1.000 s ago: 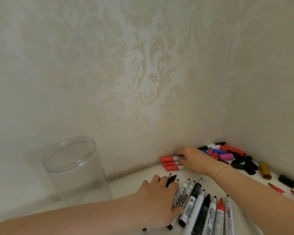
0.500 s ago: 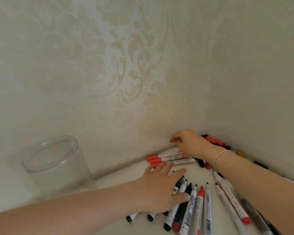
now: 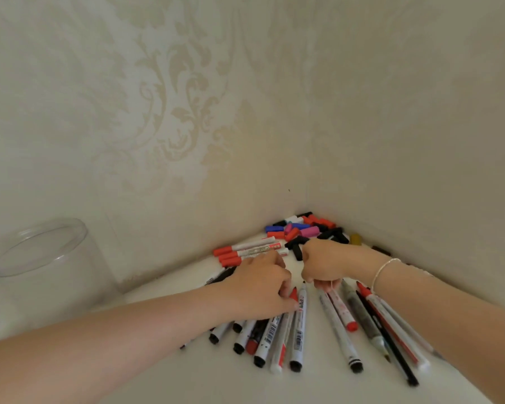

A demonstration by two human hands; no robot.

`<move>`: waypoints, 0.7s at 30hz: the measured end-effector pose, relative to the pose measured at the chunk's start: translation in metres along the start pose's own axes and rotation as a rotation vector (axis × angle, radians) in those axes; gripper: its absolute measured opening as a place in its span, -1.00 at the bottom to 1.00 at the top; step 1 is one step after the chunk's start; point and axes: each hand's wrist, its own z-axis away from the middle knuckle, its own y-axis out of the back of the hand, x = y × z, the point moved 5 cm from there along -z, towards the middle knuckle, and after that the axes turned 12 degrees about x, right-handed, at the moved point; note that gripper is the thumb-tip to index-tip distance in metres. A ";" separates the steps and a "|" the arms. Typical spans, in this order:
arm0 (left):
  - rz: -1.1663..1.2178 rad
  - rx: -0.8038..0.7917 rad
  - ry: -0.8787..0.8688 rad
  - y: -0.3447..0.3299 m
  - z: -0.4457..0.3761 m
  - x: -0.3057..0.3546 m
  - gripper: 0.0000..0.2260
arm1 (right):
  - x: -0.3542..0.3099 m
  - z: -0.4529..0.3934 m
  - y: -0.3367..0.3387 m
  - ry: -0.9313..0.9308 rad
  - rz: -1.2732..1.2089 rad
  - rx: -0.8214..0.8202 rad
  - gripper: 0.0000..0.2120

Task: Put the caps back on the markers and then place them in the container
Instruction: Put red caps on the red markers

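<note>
Uncapped markers (image 3: 299, 328) lie fanned on the bench (image 3: 187, 380) at 6 o'clock. The left hand (image 3: 257, 290) rests on them, grip curled around a red-tipped one; the right hand (image 3: 327, 263) is fisted, contents hidden. Loose caps (image 3: 306, 230) sit at 1 o'clock, the clear container (image 3: 41, 258) at 9 o'clock.

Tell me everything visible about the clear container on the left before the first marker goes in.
The clear round plastic container stands upright at the far left on the white surface, close to the patterned wall. It is a wide, see-through cylinder with an open, thin circular rim and no lid on it. Nothing shows inside it. No marker or hand touches it; it stands well apart from the marker pile. Its lower part fades into the pale surface, so the base is hard to make out.
</note>
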 end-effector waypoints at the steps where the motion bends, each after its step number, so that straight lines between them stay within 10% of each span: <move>1: -0.041 -0.009 -0.005 -0.002 0.002 0.004 -0.83 | 0.003 0.001 0.003 0.005 0.010 0.042 -0.88; 11: -0.271 -0.086 0.037 -0.015 -0.001 0.021 -0.65 | 0.048 0.012 0.034 -0.059 -0.203 0.389 -0.78; 21: 0.352 0.236 0.331 0.060 -0.041 -0.006 -0.77 | 0.065 -0.003 0.033 -0.043 -0.340 0.585 -0.69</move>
